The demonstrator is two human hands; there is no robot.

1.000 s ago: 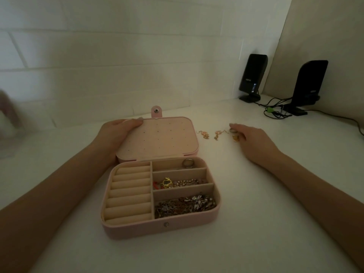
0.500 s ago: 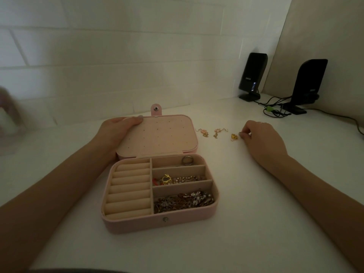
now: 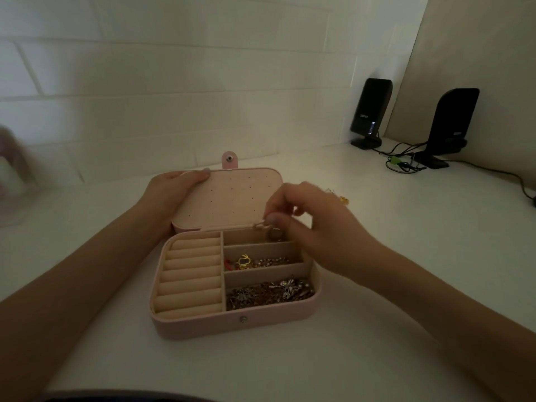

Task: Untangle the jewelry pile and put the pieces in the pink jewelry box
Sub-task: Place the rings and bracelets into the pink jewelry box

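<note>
pink jewelry box (image 3: 232, 323) lies open on the table, chains (image 3: 268, 291) heaped in its nearest compartment.

One jewelry box (image 3: 203, 326), two speakers (image 3: 369, 111), two hands (image 3: 171, 190)

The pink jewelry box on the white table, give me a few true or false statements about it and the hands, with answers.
1. The pink jewelry box is closed. False: its lid lies open.
2. The left hand rests on the lid. True.
3. The right hand pinches a small gold piece over the far compartment. True.
4. The padded ring rolls hold several rings. False: they show none.
5. The near compartment holds a dark chain tangle. True.
6. All jewelry is boxed. False: a gold piece lies on the table.
</note>
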